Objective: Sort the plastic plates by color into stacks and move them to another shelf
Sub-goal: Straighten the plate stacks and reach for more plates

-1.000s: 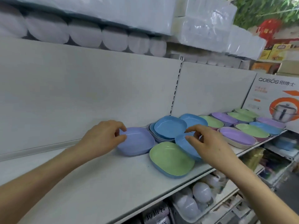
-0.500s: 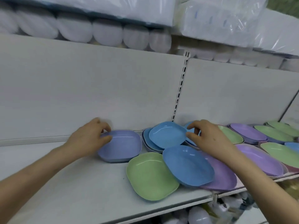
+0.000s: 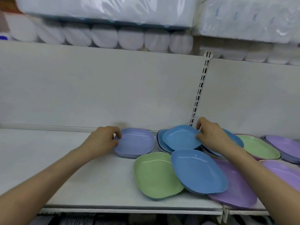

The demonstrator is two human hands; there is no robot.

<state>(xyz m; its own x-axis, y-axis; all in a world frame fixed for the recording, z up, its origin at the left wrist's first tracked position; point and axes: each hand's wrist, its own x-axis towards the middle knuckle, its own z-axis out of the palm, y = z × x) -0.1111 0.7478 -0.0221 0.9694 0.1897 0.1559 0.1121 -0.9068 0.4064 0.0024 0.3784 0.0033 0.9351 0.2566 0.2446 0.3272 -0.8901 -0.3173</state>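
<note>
1. The left hand (image 3: 103, 141) is curling thumb and fingers round the edge of the periwinkle plate (image 3: 135, 142), lying flat just to its right.
2. The right hand (image 3: 211, 137) is pinching the rim of the tilted blue plate (image 3: 180, 138), just to its left.
3. Nearer than that hand, a green plate (image 3: 155, 174) is resting on the shelf (image 3: 73, 176).

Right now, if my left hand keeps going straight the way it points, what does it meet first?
The lilac-blue plate: your left hand grips its left rim, pointing right. Pushed further, that plate would probably meet the stack of blue plates beside it, though the gap's depth is unclear.
</note>
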